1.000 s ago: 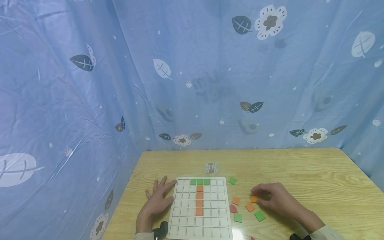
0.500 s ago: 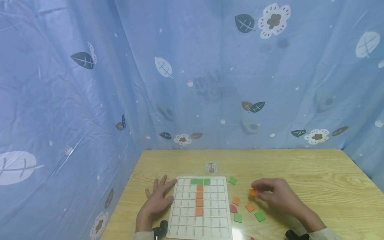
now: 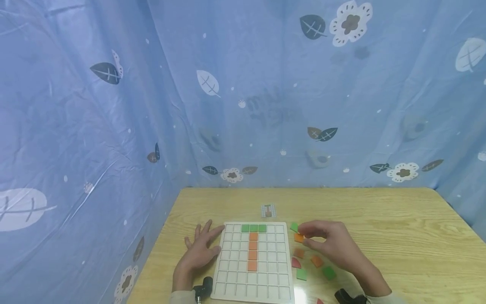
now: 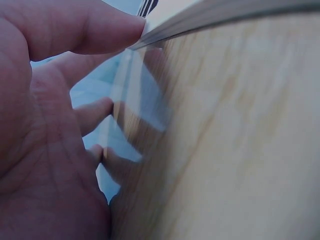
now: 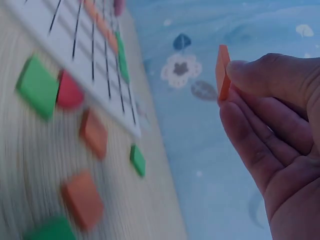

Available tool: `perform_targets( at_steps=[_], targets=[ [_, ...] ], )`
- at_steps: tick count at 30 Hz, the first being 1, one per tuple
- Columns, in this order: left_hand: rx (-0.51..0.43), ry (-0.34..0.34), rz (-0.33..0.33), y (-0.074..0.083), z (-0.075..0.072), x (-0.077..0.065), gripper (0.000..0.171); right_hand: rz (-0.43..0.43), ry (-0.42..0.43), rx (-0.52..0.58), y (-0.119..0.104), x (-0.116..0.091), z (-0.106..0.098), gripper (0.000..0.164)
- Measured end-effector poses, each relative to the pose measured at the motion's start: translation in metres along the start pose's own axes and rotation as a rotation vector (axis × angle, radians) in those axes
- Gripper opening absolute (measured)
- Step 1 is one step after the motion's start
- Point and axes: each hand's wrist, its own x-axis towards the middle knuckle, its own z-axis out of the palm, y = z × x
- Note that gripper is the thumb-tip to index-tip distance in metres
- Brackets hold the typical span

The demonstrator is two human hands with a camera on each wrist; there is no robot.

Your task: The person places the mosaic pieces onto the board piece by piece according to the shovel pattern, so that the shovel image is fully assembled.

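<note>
A white gridded board (image 3: 234, 276) lies on the table, with a row of green square tiles (image 3: 254, 228) near its far edge and a column of orange tiles (image 3: 252, 255) below that row. Between thumb and fingers, my right hand (image 3: 334, 245) pinches an orange square tile (image 5: 223, 73), held above the table just right of the board. My left hand (image 3: 198, 255) rests beside the board's left edge with its fingers spread; in the left wrist view the thumb (image 4: 110, 30) touches that edge.
Loose orange tiles (image 3: 317, 261), green tiles (image 3: 329, 272) and a red quarter-round tile (image 3: 296, 263) lie right of the board. A small pattern card (image 3: 268, 210) sits beyond it. A blue patterned curtain (image 3: 265, 105) hangs behind the wooden table (image 3: 379, 211).
My right hand has lifted the orange tile from the table and carried it left towards the board. The left hand has stayed at the board's edge.
</note>
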Motion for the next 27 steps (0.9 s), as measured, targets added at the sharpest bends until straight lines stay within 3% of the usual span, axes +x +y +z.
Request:
perform_targets(
  at_steps=[8, 13, 20, 27],
  targets=[
    [0.009, -0.001, 0.003, 0.001, -0.001, 0.002, 0.069, 0.016, -0.037, 0.115, -0.015, 0.01, 0.026, 0.023],
    [0.006, 0.001, 0.014, 0.001, -0.002, 0.002, 0.069, 0.013, -0.056, 0.124, -0.019, 0.013, 0.043, 0.023],
    [0.007, 0.004, 0.003, 0.0, -0.001, 0.002, 0.068, -0.055, -0.079, 0.116, -0.014, 0.013, 0.062, 0.023],
    [-0.006, 0.003, -0.012, -0.002, 0.002, 0.003, 0.07, -0.06, -0.131, 0.13, -0.006, 0.012, 0.079, 0.023]
  ],
)
